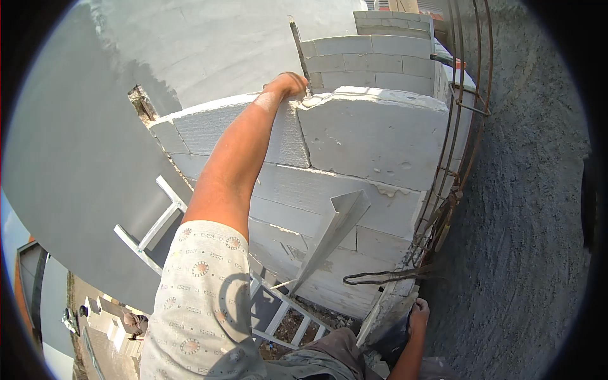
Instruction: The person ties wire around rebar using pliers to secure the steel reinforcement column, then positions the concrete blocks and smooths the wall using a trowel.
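My left hand (290, 83) reaches to the top of the block wall (373, 136), at the joint between two upper blocks. Its wrist is bent over the edge and most of its fingers are hidden. White mortar or dust lies along the top edge beside it. My right hand (418, 315) is low at the right, beside the wall's rough end, with its fingers curled; what they hold is too small and dark to make out. A bent metal profile (332, 237) leans on the wall's face.
Steel reinforcement bars (453, 126) rise at the wall's right end, next to a rough grey wall (525, 190). Below are a metal ladder (285, 320) and a white metal frame (158, 225). Another block wall (367, 62) stands behind. A person (135, 323) is far below left.
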A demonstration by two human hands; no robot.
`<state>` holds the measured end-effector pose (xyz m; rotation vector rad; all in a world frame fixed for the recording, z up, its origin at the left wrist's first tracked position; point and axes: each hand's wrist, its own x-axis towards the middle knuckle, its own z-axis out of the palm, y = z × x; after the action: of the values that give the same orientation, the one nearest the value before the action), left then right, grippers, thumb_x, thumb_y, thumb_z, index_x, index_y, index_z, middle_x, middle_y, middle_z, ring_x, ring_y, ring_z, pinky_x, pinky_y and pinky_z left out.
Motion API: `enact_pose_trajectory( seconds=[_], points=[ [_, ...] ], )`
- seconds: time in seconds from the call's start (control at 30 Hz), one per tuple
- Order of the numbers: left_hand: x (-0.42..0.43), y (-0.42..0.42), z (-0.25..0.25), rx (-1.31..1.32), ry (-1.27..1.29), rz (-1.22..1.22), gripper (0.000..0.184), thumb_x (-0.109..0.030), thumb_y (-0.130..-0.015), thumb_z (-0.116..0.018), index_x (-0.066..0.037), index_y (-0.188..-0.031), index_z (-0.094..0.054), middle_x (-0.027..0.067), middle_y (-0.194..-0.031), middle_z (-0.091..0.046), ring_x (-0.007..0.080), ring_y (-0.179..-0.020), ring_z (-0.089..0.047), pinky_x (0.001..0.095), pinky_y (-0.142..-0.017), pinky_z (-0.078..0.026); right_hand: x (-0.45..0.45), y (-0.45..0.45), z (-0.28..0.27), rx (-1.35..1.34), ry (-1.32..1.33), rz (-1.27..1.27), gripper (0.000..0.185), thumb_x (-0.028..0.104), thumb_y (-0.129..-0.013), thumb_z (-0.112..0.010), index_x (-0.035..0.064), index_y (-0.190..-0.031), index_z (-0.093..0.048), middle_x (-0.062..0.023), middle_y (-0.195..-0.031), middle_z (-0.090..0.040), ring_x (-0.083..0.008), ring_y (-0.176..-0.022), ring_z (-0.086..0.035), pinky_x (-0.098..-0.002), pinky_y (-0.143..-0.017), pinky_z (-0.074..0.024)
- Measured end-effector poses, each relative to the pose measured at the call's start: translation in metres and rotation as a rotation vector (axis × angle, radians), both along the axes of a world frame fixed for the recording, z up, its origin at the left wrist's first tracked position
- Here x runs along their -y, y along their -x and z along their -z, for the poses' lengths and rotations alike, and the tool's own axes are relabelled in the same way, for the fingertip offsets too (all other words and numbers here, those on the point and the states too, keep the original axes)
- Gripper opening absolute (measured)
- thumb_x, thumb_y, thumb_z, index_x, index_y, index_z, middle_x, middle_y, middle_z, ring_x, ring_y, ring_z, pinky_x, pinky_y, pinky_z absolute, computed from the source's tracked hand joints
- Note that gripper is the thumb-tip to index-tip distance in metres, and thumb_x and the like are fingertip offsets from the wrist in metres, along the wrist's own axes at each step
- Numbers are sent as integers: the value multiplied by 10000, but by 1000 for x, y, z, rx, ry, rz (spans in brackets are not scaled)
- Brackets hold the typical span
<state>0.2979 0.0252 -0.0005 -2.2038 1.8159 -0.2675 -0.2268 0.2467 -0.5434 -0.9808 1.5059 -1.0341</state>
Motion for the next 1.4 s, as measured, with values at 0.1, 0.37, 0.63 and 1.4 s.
enact_pose_trajectory(
  seconds=[0.1,0.37,0.63,1.4],
  points=[
    [3,-3,0,-10,-7,-10,425,-22,-809,-479,46,-1214,-588,224,-1232,-618,362,-1139,-609,520,-874,-499,0,-1,9,-110,32,-2,190,40,-915,-488,14,-1073,-591,-88,-928,-609,-175,-842,-564,-292,-783,-448],
    [6,-6,1,-59,-2,-64,443,-64,-836,-438,-19,-1250,-590,197,-1298,-592,366,-1196,-573,533,-920,-472,2,-3,12,-218,23,15,153,37,-916,-491,15,-1027,-595,-104,-906,-618,-195,-842,-572,-319,-766,-453],
    [-9,5,-4,92,8,90,378,-161,-785,-568,30,-1096,-666,253,-1092,-668,369,-1022,-656,459,-839,-502,-1,-2,8,-154,23,34,135,75,-898,-587,-23,-935,-673,-68,-776,-648,-152,-710,-580,-310,-689,-469],
    [17,-42,10,136,120,146,351,-267,-778,-612,-103,-1068,-723,198,-1022,-691,331,-965,-678,389,-801,-518,-6,0,-4,-132,-116,60,159,94,-881,-665,-27,-964,-725,-43,-800,-687,-114,-713,-622,-264,-653,-483]
  ],
)
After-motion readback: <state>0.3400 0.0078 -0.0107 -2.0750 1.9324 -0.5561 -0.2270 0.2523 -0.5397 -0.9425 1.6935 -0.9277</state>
